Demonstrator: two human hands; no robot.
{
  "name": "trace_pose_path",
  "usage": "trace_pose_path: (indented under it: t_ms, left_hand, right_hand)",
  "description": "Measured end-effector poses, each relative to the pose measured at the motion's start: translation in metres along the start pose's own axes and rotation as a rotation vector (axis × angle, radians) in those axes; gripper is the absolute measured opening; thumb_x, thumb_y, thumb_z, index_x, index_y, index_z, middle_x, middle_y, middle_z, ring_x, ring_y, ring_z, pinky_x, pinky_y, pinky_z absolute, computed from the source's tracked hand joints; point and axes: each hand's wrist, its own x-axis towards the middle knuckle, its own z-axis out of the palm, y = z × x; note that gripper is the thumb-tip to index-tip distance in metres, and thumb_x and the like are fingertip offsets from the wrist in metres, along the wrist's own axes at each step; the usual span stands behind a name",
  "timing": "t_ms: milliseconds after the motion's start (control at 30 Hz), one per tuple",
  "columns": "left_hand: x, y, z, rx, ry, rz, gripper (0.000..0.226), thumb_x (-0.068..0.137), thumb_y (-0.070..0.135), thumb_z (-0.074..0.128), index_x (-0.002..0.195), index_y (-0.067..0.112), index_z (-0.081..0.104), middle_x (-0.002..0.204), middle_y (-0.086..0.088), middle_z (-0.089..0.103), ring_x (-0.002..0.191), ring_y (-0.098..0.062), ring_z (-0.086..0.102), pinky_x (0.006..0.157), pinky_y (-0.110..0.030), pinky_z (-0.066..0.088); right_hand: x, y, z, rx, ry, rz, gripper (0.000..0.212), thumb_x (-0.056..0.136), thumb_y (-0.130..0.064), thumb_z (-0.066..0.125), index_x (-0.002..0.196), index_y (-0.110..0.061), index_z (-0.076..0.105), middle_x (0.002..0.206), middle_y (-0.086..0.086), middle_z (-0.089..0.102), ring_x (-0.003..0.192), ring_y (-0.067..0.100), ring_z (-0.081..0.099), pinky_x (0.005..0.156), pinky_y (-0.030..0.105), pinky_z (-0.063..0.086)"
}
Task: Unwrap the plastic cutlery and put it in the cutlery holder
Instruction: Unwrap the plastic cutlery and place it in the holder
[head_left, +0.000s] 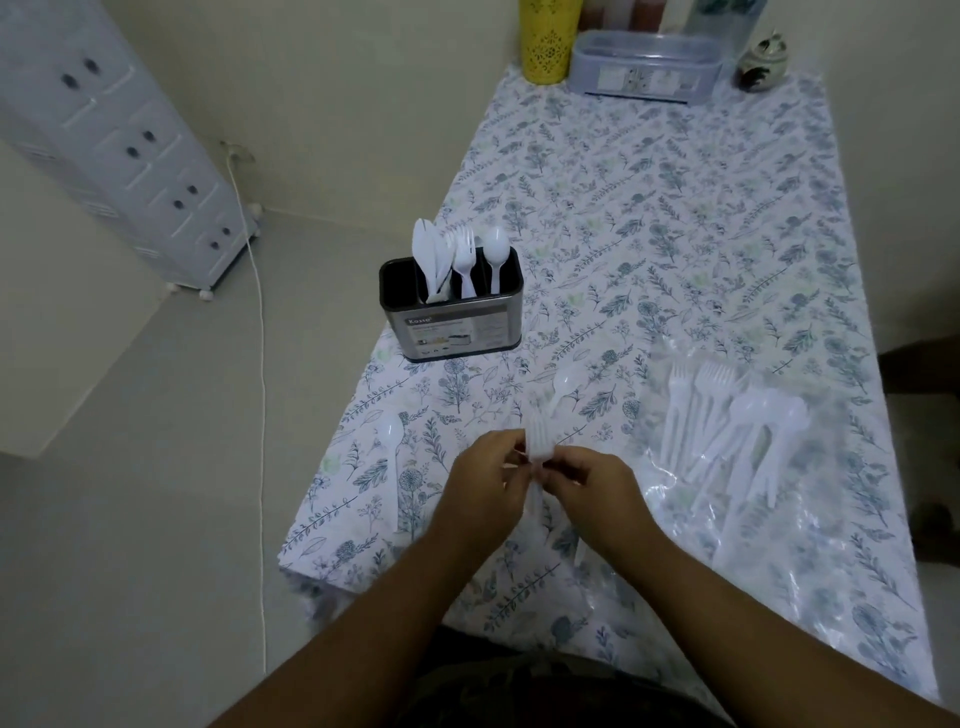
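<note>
both hands meet over the near part of the worktop (675, 208): the left hand (480, 488) and right hand (587, 486) each have their grip pinched together on one wrapped plastic fork (535, 436), its tines pointing to 12 o'clock, so the step in hand looks like tearing the film open. the cutlery holder (451, 312) stands at about 11 o'clock from the hands, near the worktop's left edge, with knives, forks and a spoon already upright in its slots. a heap of wrapped cutlery (727, 431) lies at 2 o'clock, one loose spoon (390, 441) at 9 o'clock and another spoon (566, 384) just beyond the hands.

the likely trouble: thin film that stretches instead of tearing, and a hard pull could snap the slim fork or fling it off toward the floor on the left. the 9 o'clock spoon lies close to that edge and a passing forearm could sweep it off. a careless drop into the holder could land in the wrong slot.
</note>
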Motion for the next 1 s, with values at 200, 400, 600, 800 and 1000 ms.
trace_pose_path:
  t_ms: [200, 400, 600, 800, 1000]
  left_hand:
    - [0.016, 0.008, -0.012, -0.05, 0.127, 0.008, 0.029, 0.094, 0.009, 0.063, 0.121, 0.019, 0.068, 0.109, 0.005, 0.072, 0.1, -0.001, 0.065, 0.087, -0.027, 0.057]
    - [0.115, 0.063, -0.085, 0.012, 0.33, 0.204, 0.029, 0.091, 0.003, 0.064, 0.118, 0.01, 0.07, 0.099, 0.006, 0.072, 0.087, 0.005, 0.064, 0.079, -0.008, 0.05]
    - [0.175, 0.066, -0.124, 0.057, 0.365, 0.257, 0.03, 0.089, 0.002, 0.065, 0.117, 0.012, 0.071, 0.102, 0.007, 0.074, 0.093, -0.001, 0.069, 0.082, -0.013, 0.053]
    - [0.181, 0.033, -0.117, 0.121, 0.271, 0.125, 0.021, 0.087, 0.01, 0.068, 0.108, 0.012, 0.074, 0.095, 0.006, 0.073, 0.084, -0.003, 0.068, 0.076, -0.015, 0.053]
    - [0.184, 0.03, -0.121, 0.363, 0.129, -0.084, 0.015, 0.075, 0.024, 0.07, 0.078, 0.009, 0.068, 0.075, -0.007, 0.069, 0.071, -0.023, 0.063, 0.067, -0.038, 0.055]
  right_hand:
    - [0.024, -0.025, -0.002, -0.062, 0.003, -0.082, 0.021, 0.093, -0.013, 0.07, 0.109, -0.023, 0.079, 0.09, -0.024, 0.071, 0.084, -0.019, 0.063, 0.075, -0.002, 0.043]
    - [0.11, -0.128, -0.031, 0.002, 0.159, -0.267, 0.021, 0.093, -0.016, 0.07, 0.111, -0.024, 0.079, 0.09, -0.016, 0.071, 0.086, -0.005, 0.066, 0.077, 0.005, 0.048]
    - [0.17, -0.172, -0.031, 0.059, 0.195, -0.255, 0.017, 0.09, -0.015, 0.073, 0.104, -0.022, 0.08, 0.086, -0.012, 0.074, 0.084, 0.001, 0.07, 0.077, 0.013, 0.053]
    - [0.189, -0.151, -0.011, -0.059, 0.109, -0.155, 0.011, 0.089, -0.013, 0.072, 0.094, -0.017, 0.08, 0.077, -0.007, 0.072, 0.068, 0.001, 0.064, 0.065, 0.023, 0.053]
    - [0.19, -0.139, -0.007, -0.275, 0.1, -0.103, 0.02, 0.085, -0.015, 0.075, 0.083, 0.004, 0.07, 0.075, 0.013, 0.07, 0.068, 0.024, 0.062, 0.069, 0.036, 0.054]
